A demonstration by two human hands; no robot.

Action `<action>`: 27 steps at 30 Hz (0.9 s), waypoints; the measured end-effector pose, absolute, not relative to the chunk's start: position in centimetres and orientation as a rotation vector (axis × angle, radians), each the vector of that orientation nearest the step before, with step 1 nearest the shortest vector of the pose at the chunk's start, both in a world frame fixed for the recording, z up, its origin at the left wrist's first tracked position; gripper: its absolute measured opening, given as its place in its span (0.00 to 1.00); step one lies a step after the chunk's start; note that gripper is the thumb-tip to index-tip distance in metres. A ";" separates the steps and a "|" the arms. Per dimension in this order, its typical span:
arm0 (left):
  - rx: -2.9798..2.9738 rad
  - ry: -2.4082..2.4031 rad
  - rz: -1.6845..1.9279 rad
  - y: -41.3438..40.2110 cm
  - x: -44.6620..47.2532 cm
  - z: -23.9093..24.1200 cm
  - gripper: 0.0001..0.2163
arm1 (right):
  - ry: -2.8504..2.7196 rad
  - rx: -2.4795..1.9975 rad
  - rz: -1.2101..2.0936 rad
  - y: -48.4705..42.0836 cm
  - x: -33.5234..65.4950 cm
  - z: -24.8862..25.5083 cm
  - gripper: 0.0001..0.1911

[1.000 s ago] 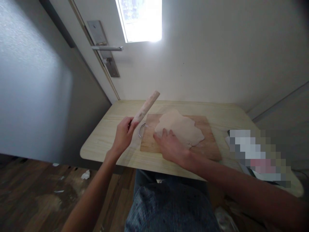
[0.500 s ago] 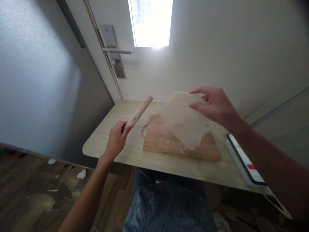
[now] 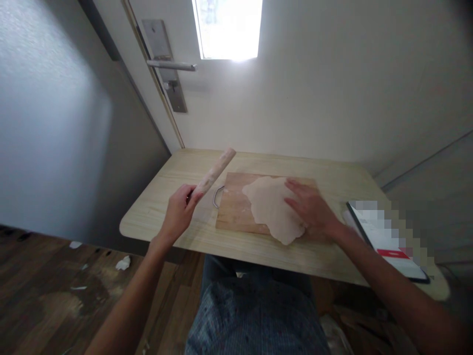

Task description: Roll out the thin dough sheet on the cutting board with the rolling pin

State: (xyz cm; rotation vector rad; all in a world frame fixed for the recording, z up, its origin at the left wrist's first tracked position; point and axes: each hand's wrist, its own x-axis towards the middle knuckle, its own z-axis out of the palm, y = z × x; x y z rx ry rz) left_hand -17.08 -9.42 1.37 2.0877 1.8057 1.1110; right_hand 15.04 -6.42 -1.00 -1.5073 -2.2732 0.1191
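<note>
Diagonally, the rolling pin (image 3: 215,172) points forward-right from the left hand (image 3: 179,209)

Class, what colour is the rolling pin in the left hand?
The rolling pin is pale beige, slightly mottled; the head view shows it best.

The board (image 3: 234,212) was brown, the dough (image 3: 269,202) on it cream — the rolling pin (image 3: 215,172) by the board's left end pale and blotchy — the table (image 3: 151,199) under the board pale yellow, with streaks.
</note>
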 end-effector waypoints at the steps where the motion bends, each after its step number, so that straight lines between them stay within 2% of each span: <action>1: 2.089 1.796 1.106 -9.2 -16.7 1.3 0.10 | -2.413 -1.439 0.153 -6.5 13.9 -1.1 0.25; 3: 2.089 1.776 1.088 -8.8 -16.0 1.2 0.10 | -2.598 -1.397 0.201 -6.5 11.8 -1.6 0.28; 7: 2.118 1.717 1.030 -8.2 -14.8 1.0 0.10 | -2.597 -1.440 0.120 -6.3 9.8 -2.5 0.33; 16: 2.186 1.624 0.960 -7.0 -12.5 1.0 0.10 | -2.401 -1.365 0.153 -7.1 10.2 -2.6 0.21; 27: 2.365 1.550 0.722 -6.4 -11.0 0.3 0.10 | -2.323 -1.605 0.125 -7.7 13.8 -2.4 0.22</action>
